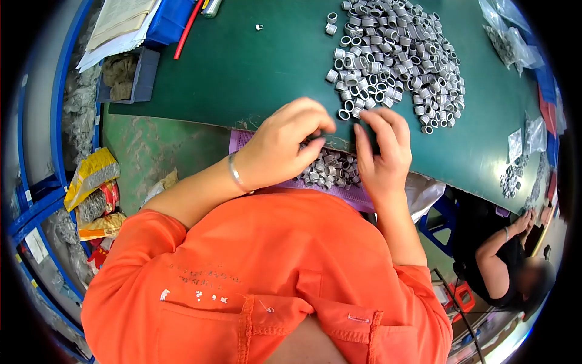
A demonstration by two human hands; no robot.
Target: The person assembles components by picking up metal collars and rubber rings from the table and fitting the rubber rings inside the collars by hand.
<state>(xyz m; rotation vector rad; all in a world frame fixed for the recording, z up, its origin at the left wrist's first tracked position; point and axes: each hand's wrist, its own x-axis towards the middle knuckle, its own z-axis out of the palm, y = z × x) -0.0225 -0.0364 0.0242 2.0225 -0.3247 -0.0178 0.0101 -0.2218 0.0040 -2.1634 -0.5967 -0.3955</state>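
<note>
My left hand (285, 141), with a metal bracelet on its wrist, is over the front edge of the green table (242, 73). Its fingers are curled, with a gap between thumb and index fingertip. Across from it my right hand (385, 148) has its thumb and bent fingers apart, the fingertips close to the nearest rings of a big pile of grey metal rings (388, 54). No held part shows in either hand; the fingertips are slightly blurred. Below the hands, more metal rings (330, 170) lie in a purple basket (241, 139), partly hidden by my hands.
At the upper left are a blue bin (167, 24), a grey box with cloth (145, 76) and a red rod (189, 29). Blue shelving (59, 79) stands at the left. On the right, another person (494, 261) works at the table beside plastic bags (535, 134).
</note>
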